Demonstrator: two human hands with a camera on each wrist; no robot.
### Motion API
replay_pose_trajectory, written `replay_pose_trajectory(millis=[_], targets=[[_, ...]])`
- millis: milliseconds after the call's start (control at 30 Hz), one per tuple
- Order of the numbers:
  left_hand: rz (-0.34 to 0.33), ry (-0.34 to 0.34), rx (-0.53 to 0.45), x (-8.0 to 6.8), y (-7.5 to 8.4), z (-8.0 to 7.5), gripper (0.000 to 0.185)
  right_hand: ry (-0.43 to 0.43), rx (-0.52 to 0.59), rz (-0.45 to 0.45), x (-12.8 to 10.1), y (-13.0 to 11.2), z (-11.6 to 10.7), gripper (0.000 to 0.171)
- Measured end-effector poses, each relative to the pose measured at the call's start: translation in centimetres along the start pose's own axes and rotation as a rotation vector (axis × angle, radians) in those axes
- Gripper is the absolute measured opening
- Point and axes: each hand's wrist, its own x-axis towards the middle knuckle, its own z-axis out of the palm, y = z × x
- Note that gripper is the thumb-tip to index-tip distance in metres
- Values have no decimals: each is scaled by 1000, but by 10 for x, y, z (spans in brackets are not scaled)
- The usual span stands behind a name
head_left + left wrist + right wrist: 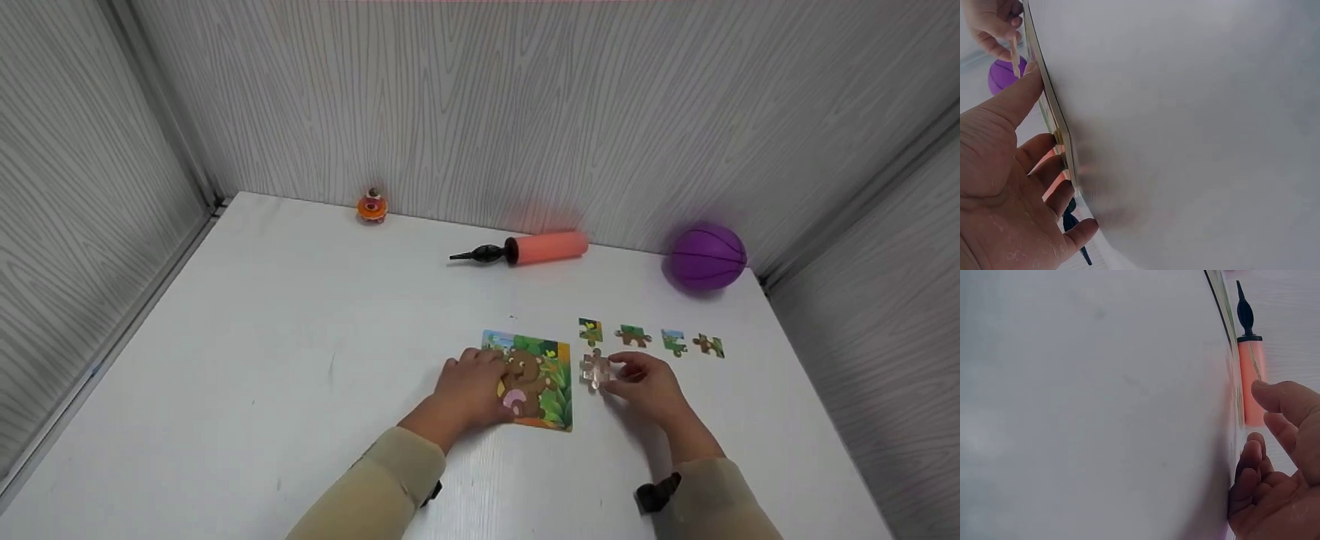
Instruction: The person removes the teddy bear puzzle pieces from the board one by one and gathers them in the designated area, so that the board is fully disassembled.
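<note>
Brown-bear puzzle board point(538, 382) under my left hand point(472, 386), a piece point(595, 371) pinched in my right hand point(651, 386).
My left fingers point(1040, 149), spread, rest on the board's left side. Just right of the board, my right fingers point(634, 359) and thumb hold the pale-faced piece; four loose pieces point(634, 337) lie off the board's far right corner.

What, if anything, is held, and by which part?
The right hand pinches a puzzle piece by its right edge; the left hand rests on the puzzle.
</note>
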Motion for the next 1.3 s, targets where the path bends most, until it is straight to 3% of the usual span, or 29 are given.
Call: replay_pose_trajectory(millis=[267,667,933,1300], targets=[[-9,0,9,-1,1,0,73,-74,-60,4,3,0,-4,44],[-7,-12,7,-2,3,-1,77,-128,-120,81,8,2,-5,41],[5,-6,16,-1,2,-2,71,-103,-117,52,7,-1,-4,38],[4,6,1,1,0,-1,76,-96,-114,30,8,-1,-4,51]])
